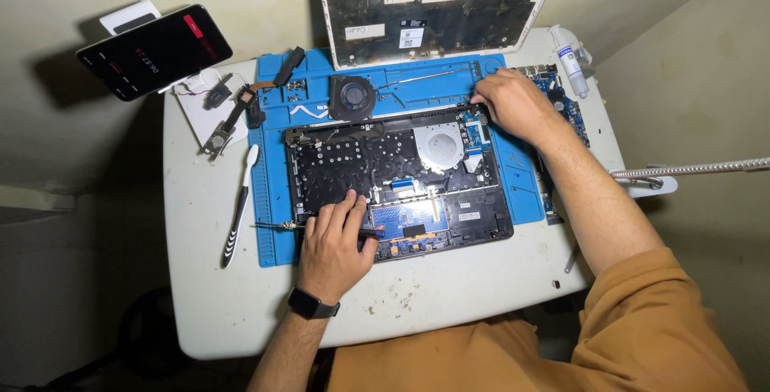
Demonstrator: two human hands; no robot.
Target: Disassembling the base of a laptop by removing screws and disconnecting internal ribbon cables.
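An opened black laptop chassis [353,159] lies on a blue repair mat [273,200] on a small white table [208,296]. My left hand [330,244], with a black watch at the wrist, rests on the chassis's lower left edge beside the blue touchpad board [409,216]. It grips a thin screwdriver [277,225] lying sideways, its shaft pointing left. My right hand [517,105] reaches to the chassis's upper right corner, fingers bent down onto it. Whether it holds anything is hidden.
A round black fan [351,97] lies on the mat above the chassis. The laptop's bottom cover [433,7] leans at the back. A phone [152,51] hangs upper left, a white-and-black brush [239,208] lies left, and a blue circuit board [561,91], white bottle [569,59] and metal hose [690,170] are right.
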